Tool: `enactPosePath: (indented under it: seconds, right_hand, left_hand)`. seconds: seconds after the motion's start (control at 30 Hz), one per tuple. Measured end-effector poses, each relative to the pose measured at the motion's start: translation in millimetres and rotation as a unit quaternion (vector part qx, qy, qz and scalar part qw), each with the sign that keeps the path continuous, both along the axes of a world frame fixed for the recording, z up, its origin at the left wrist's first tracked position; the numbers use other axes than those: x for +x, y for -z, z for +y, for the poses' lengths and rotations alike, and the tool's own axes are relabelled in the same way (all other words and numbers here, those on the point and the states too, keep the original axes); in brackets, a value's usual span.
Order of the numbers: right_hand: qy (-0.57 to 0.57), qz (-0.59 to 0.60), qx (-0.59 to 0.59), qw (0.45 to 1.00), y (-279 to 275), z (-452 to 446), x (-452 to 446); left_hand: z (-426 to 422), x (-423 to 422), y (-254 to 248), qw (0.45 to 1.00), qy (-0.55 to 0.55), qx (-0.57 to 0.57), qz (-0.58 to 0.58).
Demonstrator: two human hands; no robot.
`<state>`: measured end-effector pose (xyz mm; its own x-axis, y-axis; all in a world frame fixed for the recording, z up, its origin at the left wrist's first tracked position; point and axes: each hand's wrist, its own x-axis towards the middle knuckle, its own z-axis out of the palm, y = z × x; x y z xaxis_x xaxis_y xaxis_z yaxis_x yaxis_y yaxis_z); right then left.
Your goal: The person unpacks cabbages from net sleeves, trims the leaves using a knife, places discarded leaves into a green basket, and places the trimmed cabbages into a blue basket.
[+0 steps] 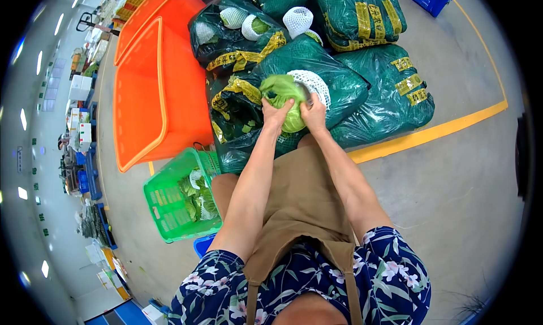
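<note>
A: Where's the green cabbage [283, 87]?
B: Between the two hands, above a dark green plastic bag [345, 93]. Take it as the clock's centre, with twelve at the top.
A: And the fingers?
B: The left hand [273, 114] is at eight o'clock, its thumb over the near face and its fingers curled round that side, holding the cabbage. The right hand [314, 114] is at four, its thumb and fingers bunched narrow at the cabbage's edge. I can't tell whether they close on the cabbage or on something else.
A: What's beside it?
B: A white foam net [318, 87] at one o'clock, partly hidden by the cabbage and the right hand. Farther off, at eleven, netted cabbages [254, 27] rest on another bag.
A: Anything boxing it in?
B: Orange bins [192, 93] stand from nine to eleven. At seven there's a green crate [164, 199] with loose leaves [194, 205] inside, the left knee [224, 194] covering part of its side. A taped bag [379, 93] bulges at three, and the brown apron [302, 195] fills six.
A: Beyond that?
B: A yellow floor line [424, 143] at four, a blue crate [436, 1] at two.
</note>
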<state>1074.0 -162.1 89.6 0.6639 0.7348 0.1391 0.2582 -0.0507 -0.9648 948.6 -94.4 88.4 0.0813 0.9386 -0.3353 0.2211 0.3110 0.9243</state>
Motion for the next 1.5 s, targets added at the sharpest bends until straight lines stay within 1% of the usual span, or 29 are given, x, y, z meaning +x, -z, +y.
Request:
enactPosePath:
  seconds: [0.03,0.07,0.13,0.17,0.27,0.3,0.33,0.37,0.4,0.43,0.47,0.57,0.6,0.7,0.73,0.77,0.83,0.93,0.97,1.03,1.07,1.1,1.17,1.2,1.23,1.3,1.4,1.43,1.5]
  right_hand:
    - [0.043,0.014,-0.022,0.999,1,2,8]
    - [0.134,0.050,0.012,0.990,0,8,20]
    - [0.140,0.079,-0.054,0.986,45,18,45]
    - [0.137,0.100,-0.077,0.983,56,24,49]
    - [0.087,0.238,-0.022,0.967,71,37,38]
    - [0.080,0.216,-0.054,0.972,70,40,29]
    - [0.058,0.208,-0.075,0.973,69,43,20]
    - [0.036,0.200,-0.097,0.974,70,43,8]
    - [0.020,0.211,-0.110,0.971,51,37,-3]
    - [-0.001,0.206,-0.101,0.973,65,40,-13]
    - [-0.015,0.229,-0.088,0.969,60,39,-18]
    - [-0.096,0.291,-0.062,0.950,26,31,-31]
    - [-0.128,0.310,-0.054,0.940,19,31,-34]
    - [-0.173,0.236,-0.091,0.952,26,41,-48]
    - [-0.174,0.311,-0.070,0.932,0,33,-47]
    - [-0.188,0.333,-0.107,0.918,-6,34,-44]
    - [-0.174,0.337,-0.071,0.923,-10,33,-48]
    - [-0.212,0.251,-0.037,0.944,-21,34,-60]
    - [-0.235,0.246,-0.034,0.940,-26,37,-61]
    - [-0.287,0.236,-0.032,0.928,-63,37,-59]
    - [-0.314,0.263,-0.029,0.912,-74,41,-59]
    - [-0.325,0.229,-0.053,0.916,-78,48,-55]
    - [-0.379,0.218,-0.035,0.898,-104,53,-52]
    - [-0.404,0.212,-0.054,0.888,-107,56,-56]
    - [-0.423,0.148,-0.105,0.888,-121,56,-60]
    - [-0.484,0.215,-0.066,0.846,-122,55,-87]
    - [-0.564,0.182,-0.008,0.805,-140,52,-133]
    - [-0.603,0.116,0.007,0.789,-159,46,-149]
    - [-0.640,-0.058,0.047,0.764,-166,40,-190]
  left_hand:
    - [0,1,2,0.999,-0.002,0.011,0.042]
    - [0,3,4,0.996,-0.005,0.022,0.084]
    - [-4,-16,7,0.998,-0.023,0.035,0.049]
    - [-5,-25,9,0.998,-0.032,0.042,0.031]
    - [4,-72,21,0.996,-0.072,0.025,0.055]
    - [6,-78,15,0.996,-0.077,0.031,0.037]
    - [3,-82,11,0.993,-0.078,0.007,-0.090]
    - [-3,-83,10,0.996,-0.077,-0.001,-0.040]
    - [-21,-64,-24,0.997,-0.079,-0.012,0.009]
    - [-29,-53,-43,0.995,-0.080,-0.022,0.056]
    - [-25,-63,-29,0.994,-0.056,0.002,0.098]
    - [-15,-83,-41,0.993,-0.034,-0.110,-0.006]
    - [-12,-90,-40,0.992,-0.008,-0.117,-0.043]
    - [-21,-102,-33,0.991,-0.051,-0.086,-0.094]
    - [-23,-102,-33,0.990,-0.047,-0.091,-0.094]
    - [-23,-106,-30,0.989,-0.031,-0.106,-0.099]
    - [-25,-110,-31,0.987,-0.031,-0.115,-0.109]
    - [-33,-115,-27,0.982,-0.028,-0.117,-0.147]
    - [-33,-123,-19,0.960,-0.022,-0.161,-0.226]
    - [-41,-147,9,0.891,-0.013,-0.245,-0.381]
    - [-55,-144,1,0.896,-0.028,-0.231,-0.379]
    - [-63,-148,0,0.882,-0.032,-0.225,-0.414]
    - [-81,-157,0,0.848,-0.048,-0.207,-0.486]
    - [-87,-159,-10,0.853,-0.058,-0.199,-0.479]
    - [-92,-164,-18,0.842,-0.069,-0.197,-0.497]
    - [-95,-176,-35,0.821,-0.089,-0.183,-0.533]
    - [-103,-208,-48,0.768,-0.084,-0.143,-0.619]
    - [-109,-223,-52,0.752,-0.076,-0.127,-0.643]
    - [-125,-251,-59,0.743,-0.128,-0.089,-0.651]
